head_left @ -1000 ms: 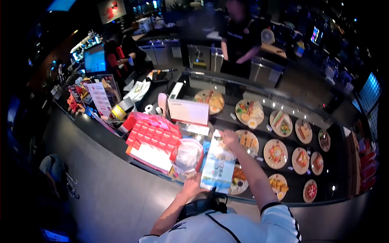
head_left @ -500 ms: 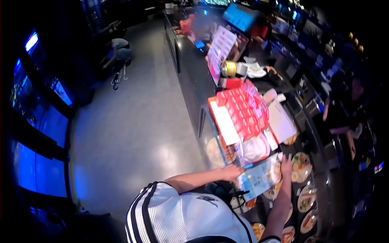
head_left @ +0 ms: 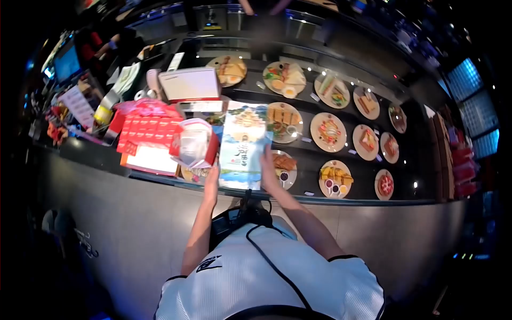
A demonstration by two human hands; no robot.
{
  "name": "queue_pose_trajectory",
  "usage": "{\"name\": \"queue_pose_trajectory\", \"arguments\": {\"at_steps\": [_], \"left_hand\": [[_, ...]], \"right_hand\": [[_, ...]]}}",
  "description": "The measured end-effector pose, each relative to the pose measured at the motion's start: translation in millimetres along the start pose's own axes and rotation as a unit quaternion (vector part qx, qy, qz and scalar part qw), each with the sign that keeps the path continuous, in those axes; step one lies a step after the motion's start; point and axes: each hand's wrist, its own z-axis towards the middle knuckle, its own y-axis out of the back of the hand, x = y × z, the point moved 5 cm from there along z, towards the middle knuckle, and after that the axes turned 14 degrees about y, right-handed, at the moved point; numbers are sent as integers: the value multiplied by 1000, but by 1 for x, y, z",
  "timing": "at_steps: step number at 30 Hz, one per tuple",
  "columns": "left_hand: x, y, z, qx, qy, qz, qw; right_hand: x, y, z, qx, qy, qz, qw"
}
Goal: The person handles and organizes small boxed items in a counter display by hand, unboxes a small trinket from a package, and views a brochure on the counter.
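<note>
Between my two hands is a flat, light-blue printed package (head_left: 242, 144) with a landscape picture and dark vertical lettering. Whether it is a box, a bag or a folder I cannot tell. My left hand (head_left: 212, 181) grips its lower left edge, close to a red-and-white carton (head_left: 197, 143). On the right edge, my right hand (head_left: 267, 165) is closed around the side, beside a plate of food (head_left: 288, 169). The fingers of both hands are partly hidden. The package is held over the glass-topped display counter.
Red patterned packages (head_left: 146, 130) and a white box (head_left: 190, 84) stand left on the counter. Several plates of food, such as waffles (head_left: 282, 117), lie under the glass to the right. A person's arms (head_left: 261, 6) show across the counter. Grey floor (head_left: 133, 213) runs along the front.
My view has turned right, so the counter now runs across in front of me. The package, tilted before, is now upright between my hands. My right hand has moved down its right edge.
</note>
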Motion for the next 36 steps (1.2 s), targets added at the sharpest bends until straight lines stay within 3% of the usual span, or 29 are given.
{"name": "queue_pose_trajectory", "arguments": {"at_steps": [5, 9, 14, 16, 19, 23, 26, 33, 36], "left_hand": [[-1, 2, -2, -38, 19, 17, 999], [1, -1, 1, 2, 37, -47, 998], [-1, 5, 2, 36, 45, -106, 993], [5, 3, 4, -2, 31, -77, 997], [3, -1, 2, 79, 63, -158, 982], [13, 8, 8, 9, 66, -130, 989], [9, 8, 5, 23, 72, -140, 987], [-5, -7, -8, -4, 32, -129, 991], [2, -2, 0, 14, 17, -114, 993]], "right_hand": [[1, -21, -10, -30, 28, 21, 999], [-5, -18, -7, -32, -2, -10, 999], [2, -16, -15, -45, 32, 93, 994], [-2, -18, -14, -49, 21, 51, 997], [-6, -16, -15, -45, 25, 32, 998], [-3, -20, -13, -35, 23, -11, 999], [-11, -18, -11, -19, 30, -42, 998], [9, -14, -17, -14, -40, 82, 996], [-26, -17, -13, -5, -31, 98, 995]]}}
